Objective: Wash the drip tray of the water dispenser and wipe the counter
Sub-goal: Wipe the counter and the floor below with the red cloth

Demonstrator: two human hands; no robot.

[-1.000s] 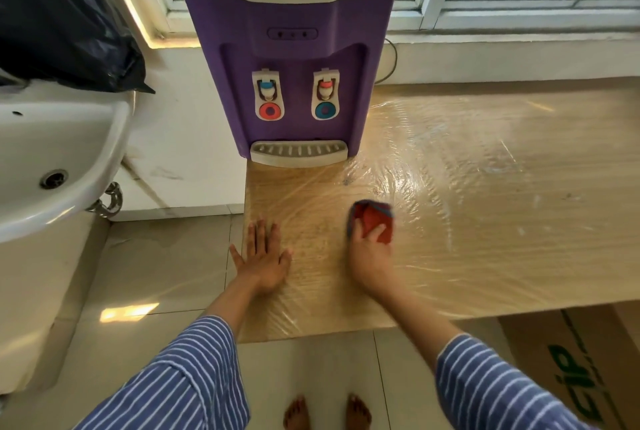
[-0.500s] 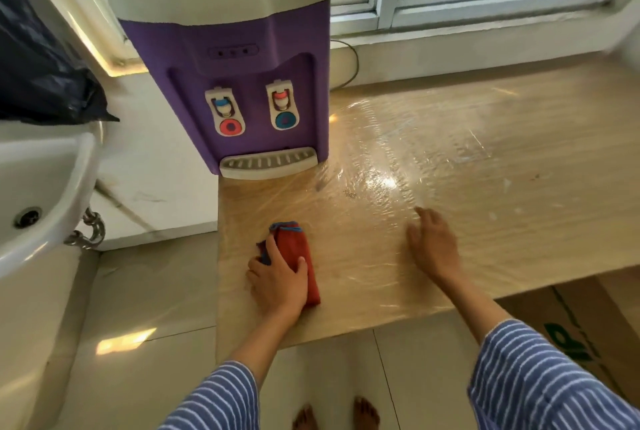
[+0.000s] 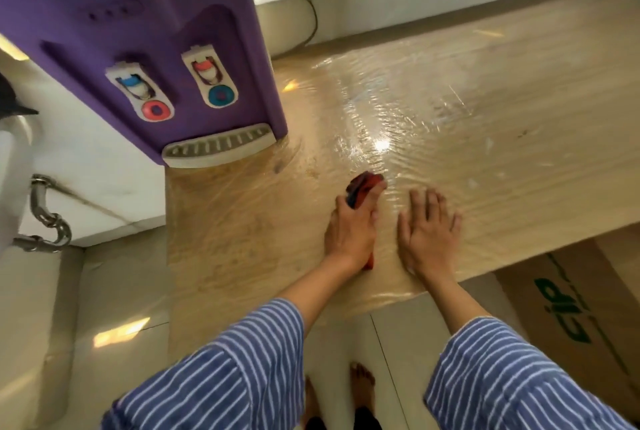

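A purple water dispenser (image 3: 166,48) stands at the counter's left end, its pale slotted drip tray (image 3: 220,145) seated at its base. The wooden counter (image 3: 485,124) is covered in shiny plastic film. My left hand (image 3: 349,228) presses a folded red and blue cloth (image 3: 363,187) flat on the counter, right of the dispenser and near the front edge. My right hand (image 3: 427,232) lies flat beside it, fingers spread, holding nothing.
A white sink with a chrome drain pipe (image 3: 45,218) is at the far left. A power cord (image 3: 308,13) runs behind the dispenser along the window sill. A cardboard box (image 3: 571,318) sits under the counter at the right. My bare feet (image 3: 360,391) stand on the tiled floor.
The cloth went from my right hand to my left a second ago. Since then my left hand has slid it rightward, close to my right hand, and the view has tilted.
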